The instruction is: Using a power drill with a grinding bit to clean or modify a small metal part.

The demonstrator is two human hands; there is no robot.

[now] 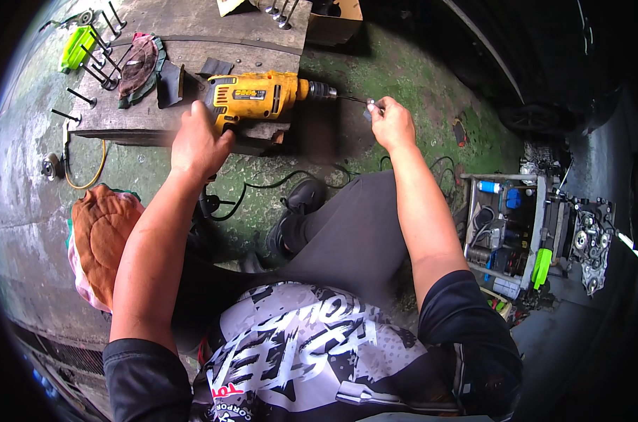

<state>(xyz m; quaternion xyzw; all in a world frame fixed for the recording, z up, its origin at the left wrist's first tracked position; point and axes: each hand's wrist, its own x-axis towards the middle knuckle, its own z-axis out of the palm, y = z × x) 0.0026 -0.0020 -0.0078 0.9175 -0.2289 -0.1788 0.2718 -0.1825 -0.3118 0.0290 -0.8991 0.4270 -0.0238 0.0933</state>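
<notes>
A yellow power drill [255, 95] lies on its side along the right end of the wooden bench, its chuck [322, 91] pointing right past the edge. My left hand [199, 141] is closed around the drill's handle. Out of the chuck runs a thin dark rod [350, 98]. At its outer end, my right hand [392, 123] pinches with thumb and fingers, beside a small greyish piece [368, 112] that is too small to tell. Several engine valves [101, 63] stand stem-up on the bench's left part, and a few more [284, 17] at its far edge.
The worn wooden bench [227, 42] carries a dark red rag [142, 67], a dark folded sheet [170, 84] and a bright green object [76, 48]. A black cord [262, 184] trails across the green floor. To the right stand a tool cart [505, 232] and metal engine parts [591, 243].
</notes>
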